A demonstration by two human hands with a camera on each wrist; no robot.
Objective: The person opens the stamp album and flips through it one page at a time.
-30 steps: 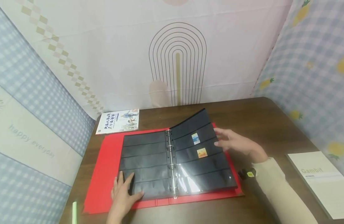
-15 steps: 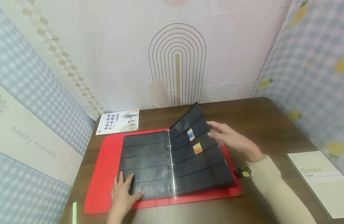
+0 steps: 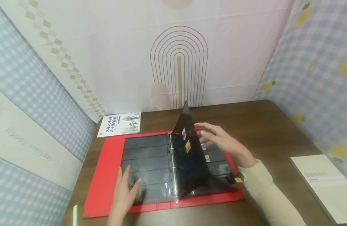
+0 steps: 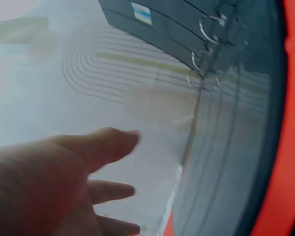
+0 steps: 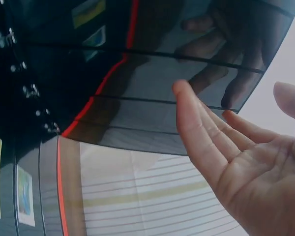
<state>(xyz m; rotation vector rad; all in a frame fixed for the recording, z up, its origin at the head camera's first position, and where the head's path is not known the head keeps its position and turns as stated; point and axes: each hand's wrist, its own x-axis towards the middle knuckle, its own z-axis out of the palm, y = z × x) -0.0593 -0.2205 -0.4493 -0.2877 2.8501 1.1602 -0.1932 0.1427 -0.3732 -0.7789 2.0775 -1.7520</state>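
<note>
A red ring binder (image 3: 104, 175) lies open on the table, its metal rings (image 3: 172, 169) down the middle. A black stamp page (image 3: 190, 166) stands nearly upright from the rings, two small stamps (image 3: 188, 146) in its pockets. My right hand (image 3: 221, 141) is at the back of that page with fingers extended; in the right wrist view the fingertips (image 5: 181, 87) meet its glossy surface. Another stamp (image 3: 207, 158) shows on the page beneath. My left hand (image 3: 125, 191) hovers with spread fingers over the flat left page (image 3: 148, 160), near its lower left corner.
A white picture book (image 3: 119, 124) lies at the back left of the brown table (image 3: 258, 125). On the right is a pale notebook (image 3: 326, 185) marked "Gambit". A light green stick (image 3: 75, 215) sits at the front left. Patterned cloth hangs around the table.
The stamp page has swung up and leftward from the right side, uncovering another page with a stamp. My right hand has followed it left. My left hand has lifted off the left page.
</note>
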